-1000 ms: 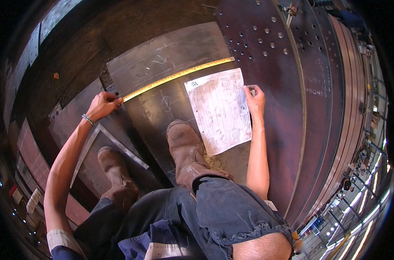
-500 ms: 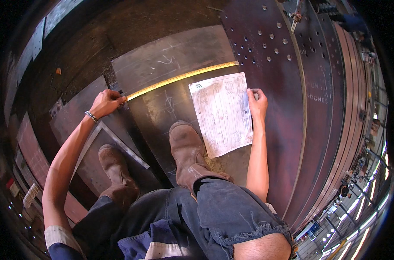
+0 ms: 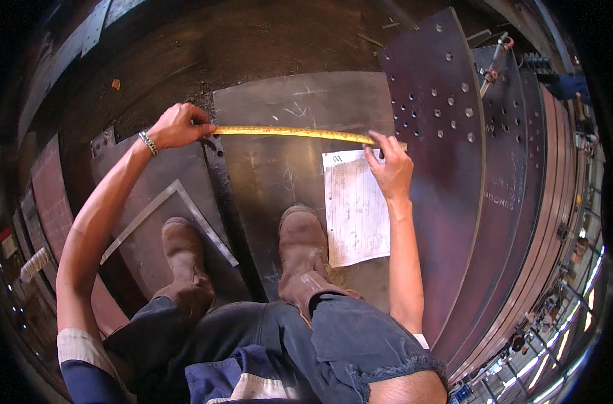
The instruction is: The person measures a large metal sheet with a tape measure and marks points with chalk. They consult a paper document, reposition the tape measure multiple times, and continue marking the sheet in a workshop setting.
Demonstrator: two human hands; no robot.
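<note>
Brown boot (image 3: 300, 236) on the steel plate (image 3: 252, 192); printed sheet (image 3: 353, 219) just beside it. Beyond, a yellow measuring tape (image 3: 286, 130) extends across — left hand (image 3: 177, 126) clamped on it, right hand (image 3: 393, 174) near its right end — closure cannot be determined.

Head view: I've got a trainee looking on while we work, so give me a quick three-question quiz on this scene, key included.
1. Fill in: the left hand holds the visible ____ end of the yellow tape measure, while the right hand is near the other.
2. True or false: the paper sheet lies to the right of the right boot.
3. Which wrist wears the bracelet? A, left; B, right; C, both.
Key: 1 left; 2 true; 3 A.
</note>
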